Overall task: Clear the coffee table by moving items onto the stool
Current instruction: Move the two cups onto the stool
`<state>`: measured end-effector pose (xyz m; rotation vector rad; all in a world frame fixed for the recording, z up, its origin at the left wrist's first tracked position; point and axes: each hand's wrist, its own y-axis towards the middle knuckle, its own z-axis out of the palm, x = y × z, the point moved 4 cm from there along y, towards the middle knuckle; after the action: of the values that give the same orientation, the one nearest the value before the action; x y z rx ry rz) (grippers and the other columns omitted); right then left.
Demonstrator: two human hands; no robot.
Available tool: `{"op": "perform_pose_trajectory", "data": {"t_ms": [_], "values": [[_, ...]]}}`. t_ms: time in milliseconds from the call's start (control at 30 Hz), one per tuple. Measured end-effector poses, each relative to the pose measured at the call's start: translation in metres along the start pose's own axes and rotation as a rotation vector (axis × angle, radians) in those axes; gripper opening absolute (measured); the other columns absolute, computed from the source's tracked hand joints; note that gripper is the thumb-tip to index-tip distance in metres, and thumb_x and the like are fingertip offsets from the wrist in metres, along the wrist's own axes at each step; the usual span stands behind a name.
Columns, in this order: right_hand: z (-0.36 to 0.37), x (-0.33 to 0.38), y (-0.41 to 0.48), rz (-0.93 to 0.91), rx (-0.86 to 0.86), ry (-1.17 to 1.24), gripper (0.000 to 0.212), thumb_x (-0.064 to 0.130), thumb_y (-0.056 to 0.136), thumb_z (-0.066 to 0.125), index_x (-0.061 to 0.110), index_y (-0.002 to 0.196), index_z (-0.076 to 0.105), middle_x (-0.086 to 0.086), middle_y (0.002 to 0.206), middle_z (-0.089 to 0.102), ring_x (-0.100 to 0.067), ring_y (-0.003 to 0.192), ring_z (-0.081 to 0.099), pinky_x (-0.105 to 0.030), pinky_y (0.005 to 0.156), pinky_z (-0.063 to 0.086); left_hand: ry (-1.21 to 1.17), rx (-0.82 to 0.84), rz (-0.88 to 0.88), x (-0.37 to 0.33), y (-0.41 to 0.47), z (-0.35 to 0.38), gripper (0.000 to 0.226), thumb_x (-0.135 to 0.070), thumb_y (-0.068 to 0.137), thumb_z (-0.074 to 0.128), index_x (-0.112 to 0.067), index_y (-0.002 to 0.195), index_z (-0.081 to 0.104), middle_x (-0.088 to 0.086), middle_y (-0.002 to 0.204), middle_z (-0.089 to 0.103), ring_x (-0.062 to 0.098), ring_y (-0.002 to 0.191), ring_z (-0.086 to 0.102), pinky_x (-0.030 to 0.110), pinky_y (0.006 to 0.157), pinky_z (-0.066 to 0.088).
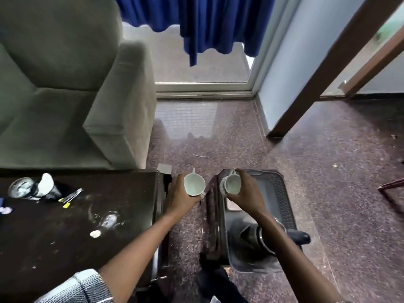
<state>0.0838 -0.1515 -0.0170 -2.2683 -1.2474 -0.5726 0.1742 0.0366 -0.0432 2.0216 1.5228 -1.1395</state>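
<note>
We grip 2 white cups, 1 in each hand. Our left hand (182, 193) is wrapped round the left cup (194, 184), which hangs over the gap between the table (54, 248) and the stool (213, 215), with only hard floor (328, 171) beneath. A slip there would likely break it, so this cup has to cross to the stool before we loosen our fingers.

Our right hand (247, 191) clamps the right cup (232, 184) from above, over the far end of the tray (282, 193) on the stool. A second white piece seems pressed against this cup, perhaps a saucer, but our fingers hide too much to be sure. If it is loose, it could slide out as we lower.

Both cups are tilted with their mouths toward us, so they need levelling before they land or they may roll. The kettle (251, 235) fills the near end of the tray. Our right forearm passes just over it, and a careless pull back could knock it.

Both cups look empty. The tray holds the kettle, and its far half looks bare. On the table, a tipped glass (20, 188) lies beside a dark cup (47, 185) stuffed with something white. Sachets (71, 196) and another glass (109, 219) wait there too.
</note>
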Motion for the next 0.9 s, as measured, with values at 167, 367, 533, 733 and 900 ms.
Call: {"op": "perform_pose_trajectory", "data": {"t_ms": [167, 367, 533, 733, 900], "values": [[-0.033, -0.091, 0.023, 0.102, 0.088, -0.053, 0.072, 0.028, 0.065, 0.078, 0.015, 0.129, 0.047, -0.009, 0.125, 0.058, -0.033, 0.116, 0.052, -0.038, 0.093, 0.044, 0.048, 0.077, 0.011, -0.046, 0.001, 0.057, 0.064, -0.026, 0.059, 0.085, -0.011, 0.111, 0.05, 0.009, 0.11, 0.054, 0.028, 0.102, 0.053, 0.037, 0.076, 0.046], [-0.039, -0.169, 0.046, 0.17, 0.158, -0.123, 0.067, 0.021, 0.07, 0.074, 0.01, 0.131, 0.047, -0.016, 0.126, 0.057, -0.033, 0.115, 0.052, -0.035, 0.095, 0.041, 0.158, 0.193, -0.01, -0.071, 0.009, 0.108, 0.068, -0.034, 0.061, 0.082, -0.019, 0.117, 0.047, 0.003, 0.117, 0.051, 0.024, 0.106, 0.052, 0.032, 0.077, 0.045], [-0.025, -0.203, 0.063, 0.189, 0.154, -0.123, 0.063, 0.025, 0.071, 0.073, 0.01, 0.127, 0.048, -0.015, 0.122, 0.058, -0.035, 0.111, 0.054, -0.039, 0.089, 0.046, 0.189, 0.279, 0.008, -0.088, 0.026, 0.161, 0.072, -0.035, 0.062, 0.081, -0.02, 0.121, 0.044, 0.001, 0.124, 0.05, 0.022, 0.111, 0.051, 0.029, 0.082, 0.04], [-0.011, -0.217, 0.075, 0.147, 0.113, -0.192, 0.052, 0.022, 0.078, 0.067, 0.008, 0.125, 0.05, -0.014, 0.121, 0.054, -0.035, 0.107, 0.052, -0.04, 0.085, 0.045, 0.273, 0.277, 0.016, -0.095, 0.045, 0.234, 0.074, -0.043, 0.063, 0.078, -0.019, 0.124, 0.044, 0.003, 0.124, 0.054, 0.027, 0.115, 0.049, 0.035, 0.092, 0.039], [0.002, -0.228, 0.074, 0.088, 0.13, -0.306, 0.058, 0.021, 0.08, 0.065, 0.011, 0.133, 0.043, -0.007, 0.124, 0.05, -0.031, 0.111, 0.05, -0.04, 0.075, 0.049, 0.368, 0.235, -0.008, -0.077, 0.051, 0.274, 0.065, -0.039, 0.069, 0.075, -0.017, 0.122, 0.043, 0.006, 0.121, 0.05, 0.026, 0.113, 0.048, 0.034, 0.09, 0.038]]}}
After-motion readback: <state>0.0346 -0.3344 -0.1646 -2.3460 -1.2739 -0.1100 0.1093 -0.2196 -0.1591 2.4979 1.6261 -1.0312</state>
